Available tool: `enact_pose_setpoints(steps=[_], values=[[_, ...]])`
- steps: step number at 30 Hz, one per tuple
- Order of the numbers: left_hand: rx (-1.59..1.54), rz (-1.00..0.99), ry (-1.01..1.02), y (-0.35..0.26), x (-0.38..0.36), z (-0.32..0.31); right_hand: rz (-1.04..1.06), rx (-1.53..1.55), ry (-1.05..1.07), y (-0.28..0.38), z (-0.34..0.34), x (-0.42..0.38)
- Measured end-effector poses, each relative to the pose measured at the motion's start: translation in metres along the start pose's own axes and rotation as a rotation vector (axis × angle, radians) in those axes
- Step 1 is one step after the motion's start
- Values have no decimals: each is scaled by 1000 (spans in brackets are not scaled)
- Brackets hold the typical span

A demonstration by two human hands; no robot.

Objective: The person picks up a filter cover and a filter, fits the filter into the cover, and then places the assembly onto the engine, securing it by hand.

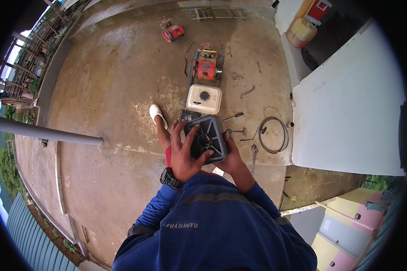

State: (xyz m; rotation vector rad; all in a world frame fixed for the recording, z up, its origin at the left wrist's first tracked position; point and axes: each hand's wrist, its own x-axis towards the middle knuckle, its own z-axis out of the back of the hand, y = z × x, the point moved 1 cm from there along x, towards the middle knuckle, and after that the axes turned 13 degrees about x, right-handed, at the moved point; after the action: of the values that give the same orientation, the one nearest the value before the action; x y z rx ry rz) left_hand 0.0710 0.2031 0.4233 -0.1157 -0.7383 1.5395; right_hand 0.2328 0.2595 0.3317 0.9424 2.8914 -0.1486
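In the head view, a black square plastic housing [215,148] with ribs and a round hole in its middle is held up in front of my body. My left hand [182,156], with a dark watch at the wrist, grips its left side, the fingers and thumb lying over the ribbed face. My right hand [232,156] clasps its right edge, the thumb along the side and the other fingers mostly hidden beneath. Just beyond it stands a cream fuel tank [209,105] with a black cap, in line with a red machine [206,68].
Right of the machine lie a screwdriver [233,116], a wrench [254,156], other tools and a coiled cable [273,135]. A second red machine part [172,32] and a ladder [219,13] lie farther off. A white wall [348,108] bounds the right; a grey pole [54,132] crosses the left.
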Motion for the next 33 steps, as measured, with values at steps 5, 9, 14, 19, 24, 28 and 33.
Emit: enact_pose_setpoints(steps=[5,9,14,19,24,28,33], values=[[63,-2,8,3,-3,1,25,-28,-35,-2,-8,0],[135,5,48,-1,-3,2,25,-58,-28,0,-7,-1],[178,12,49,-3,-1,1,11,-62,-13,3,-8,-1],[177,41,55,-4,-1,-5,8,-62,-20,3,-3,-1],[191,52,81,-1,1,-9,-15,-45,-33,8,0,-1],[131,1,53,-4,5,-5,7,-41,-31,12,5,0],[180,-41,63,-11,9,2,28,-76,-42,17,3,0]])
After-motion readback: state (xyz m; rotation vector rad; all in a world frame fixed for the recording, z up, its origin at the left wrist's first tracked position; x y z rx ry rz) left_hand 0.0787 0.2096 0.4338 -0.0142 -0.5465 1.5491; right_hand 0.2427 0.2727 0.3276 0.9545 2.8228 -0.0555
